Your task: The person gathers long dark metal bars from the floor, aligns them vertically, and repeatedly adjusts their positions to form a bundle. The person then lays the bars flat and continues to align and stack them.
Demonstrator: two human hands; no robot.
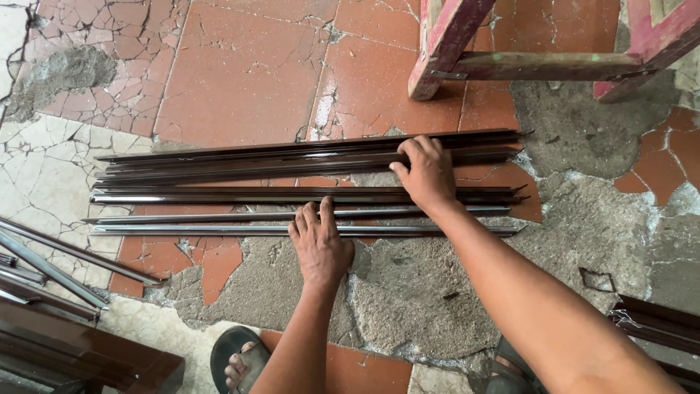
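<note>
Several long dark brown metal strips [219,197] lie side by side across a cracked red tile floor, their ends cut at an angle. My left hand [319,244] lies flat on the two nearest strips, fingers together and pointing away from me. My right hand [426,174] rests further back, its fingers curled over the farthest bundle of strips [240,159] near their right end. Neither hand lifts anything off the floor.
A red-painted wooden frame [467,51] stands on the floor at the back right. More brown profiles [51,292] lie at the lower left and others [656,321] at the lower right. A sandalled foot [240,361] shows at the bottom. Broken tiles expose grey cement [408,292].
</note>
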